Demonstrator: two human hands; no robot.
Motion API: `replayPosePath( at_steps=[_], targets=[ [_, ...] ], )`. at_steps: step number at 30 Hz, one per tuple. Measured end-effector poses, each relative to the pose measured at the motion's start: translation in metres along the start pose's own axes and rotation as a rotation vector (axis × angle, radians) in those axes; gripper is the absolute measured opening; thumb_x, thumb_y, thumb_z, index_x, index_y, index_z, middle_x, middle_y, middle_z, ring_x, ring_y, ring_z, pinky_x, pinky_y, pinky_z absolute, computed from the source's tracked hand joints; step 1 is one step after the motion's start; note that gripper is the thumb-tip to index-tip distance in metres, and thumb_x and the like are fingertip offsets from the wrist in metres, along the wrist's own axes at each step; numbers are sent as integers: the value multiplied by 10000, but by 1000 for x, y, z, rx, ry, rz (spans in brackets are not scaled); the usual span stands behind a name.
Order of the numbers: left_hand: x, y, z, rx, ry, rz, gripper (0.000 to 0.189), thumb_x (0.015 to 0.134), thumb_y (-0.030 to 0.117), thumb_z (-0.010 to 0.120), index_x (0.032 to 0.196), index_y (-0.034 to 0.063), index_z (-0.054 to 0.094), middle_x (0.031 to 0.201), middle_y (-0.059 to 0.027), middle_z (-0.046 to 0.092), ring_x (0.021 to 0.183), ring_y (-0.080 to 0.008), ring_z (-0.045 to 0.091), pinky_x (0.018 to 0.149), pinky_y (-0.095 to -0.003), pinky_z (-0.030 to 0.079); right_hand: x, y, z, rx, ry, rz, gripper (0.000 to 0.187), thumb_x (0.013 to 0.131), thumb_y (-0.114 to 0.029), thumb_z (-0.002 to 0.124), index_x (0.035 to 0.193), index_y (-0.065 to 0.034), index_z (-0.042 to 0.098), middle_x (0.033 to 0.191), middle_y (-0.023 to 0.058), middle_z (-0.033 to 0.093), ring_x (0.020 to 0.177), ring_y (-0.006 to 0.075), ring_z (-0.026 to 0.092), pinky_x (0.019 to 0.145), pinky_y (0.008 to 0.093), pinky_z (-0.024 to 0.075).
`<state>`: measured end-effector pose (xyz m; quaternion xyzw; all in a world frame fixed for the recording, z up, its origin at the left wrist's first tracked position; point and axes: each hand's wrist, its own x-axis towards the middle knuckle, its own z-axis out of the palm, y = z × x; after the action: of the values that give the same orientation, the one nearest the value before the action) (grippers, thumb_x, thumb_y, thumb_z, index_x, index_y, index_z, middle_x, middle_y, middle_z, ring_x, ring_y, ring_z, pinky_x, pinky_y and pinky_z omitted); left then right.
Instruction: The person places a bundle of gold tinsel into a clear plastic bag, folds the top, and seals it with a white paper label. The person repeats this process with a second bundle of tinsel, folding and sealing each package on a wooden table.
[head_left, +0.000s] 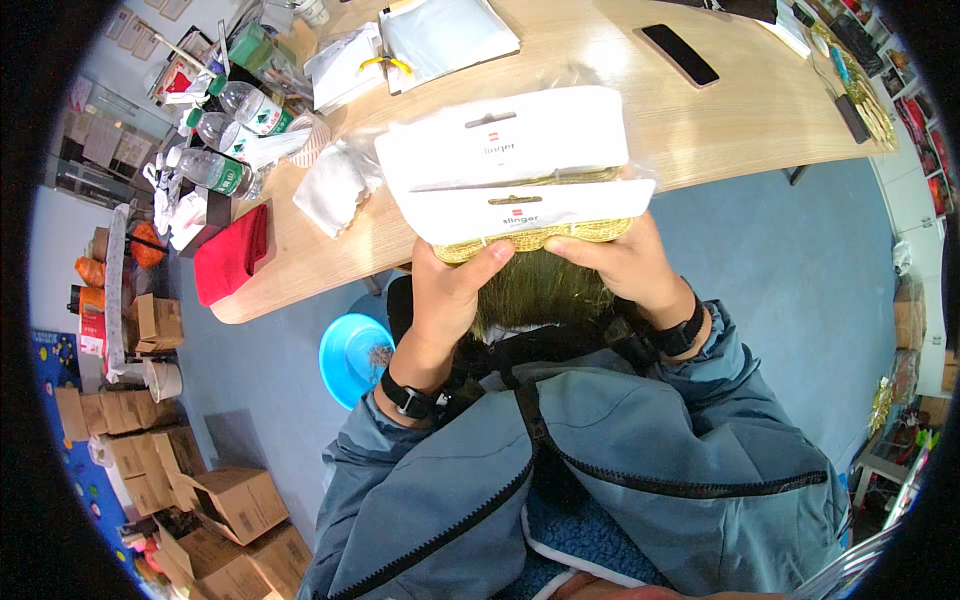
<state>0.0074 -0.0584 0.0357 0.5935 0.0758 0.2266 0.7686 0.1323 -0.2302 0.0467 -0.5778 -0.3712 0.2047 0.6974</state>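
My left hand (444, 289) and my right hand (637, 262) grip a gold braided bundle (532, 236) from both sides, thumbs on its near edge. The bundle is flattened and fastened to a white header card (450, 206) with a hanging slot and printing. Right behind it is a second white header card (559, 131) with gold material under it; whether my fingers hold this one too is hidden. Both are close to the table's near edge. Beneath my hands, over my lap, lies a mass of greenish-gold strands (547, 292), partly covered by my wrists.
On the wooden table (592, 45) are a phone (679, 55), yellow-handled scissors (386, 64), clear plastic bags (450, 37), a white cloth (335, 187), a red cloth (231, 255) and several water bottles (217, 172). A blue basin (345, 360) and cardboard boxes (240, 502) stand on the floor.
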Motion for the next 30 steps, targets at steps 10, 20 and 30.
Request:
replayPosePath(
  at_steps=[10, 20, 30],
  targets=[
    [17, -28, -15, 312, -8, -244, 582, 999, 339, 696, 1405, -48, 543, 1331, -128, 640, 1181, -220, 590, 1040, -362, 445, 28, 55, -10, 92, 43, 166, 1009, 818, -17, 835, 1612, -1, 214, 1465, 151, 518, 1357, 224, 501, 1124, 384, 434],
    [27, 28, 30, 1171, 74, 730, 418, 743, 132, 897, 1081, 22, 677, 913, -126, 588, 830, -282, 606, 736, -384, 515, 24, 69, -2, 98, -7, 198, 1151, 784, 10, 822, 1662, -44, 80, 1560, 160, 435, 1396, 223, 457, 1152, 350, 397],
    [70, -5, 37, 1303, -89, 981, 306, 733, 66, 673, 1030, -4, 674, 912, -106, 551, 838, -285, 576, 733, -384, 492, 30, 56, 0, -177, -46, 167, 1100, 832, -26, 761, 1668, -58, 47, 1599, 200, 400, 1456, 244, 397, 1190, 341, 330]
  ],
)
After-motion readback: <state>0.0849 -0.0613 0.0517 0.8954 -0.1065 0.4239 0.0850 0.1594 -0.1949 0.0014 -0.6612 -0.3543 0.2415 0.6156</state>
